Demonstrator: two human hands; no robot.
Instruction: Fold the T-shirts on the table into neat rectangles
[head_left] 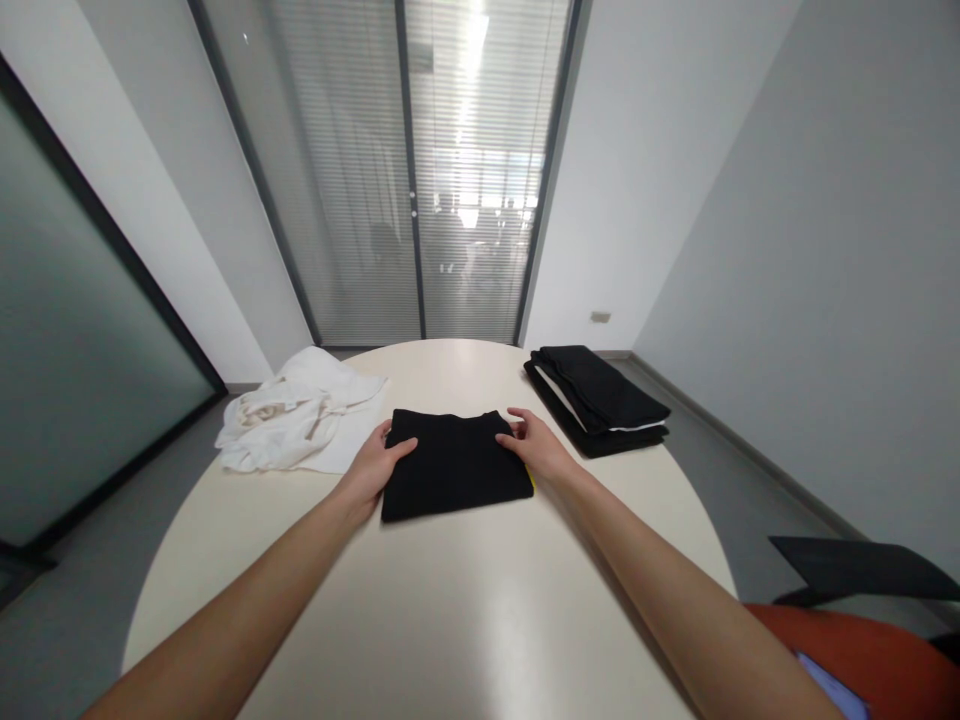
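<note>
Bright glare shines through the blinds [484, 240], a soft sheen streaks the table [502, 600], and edges stretch.

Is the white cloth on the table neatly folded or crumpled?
Mostly crumpled: the white cloth lies heaped in wrinkles, flatter at right.

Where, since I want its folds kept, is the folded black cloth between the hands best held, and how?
Probably at both side edges of the folded black cloth, one hand from each side, thumbs on top, fingers beneath: it looks flat and thin, with the left hand and right hand at those opposite edges.
</note>
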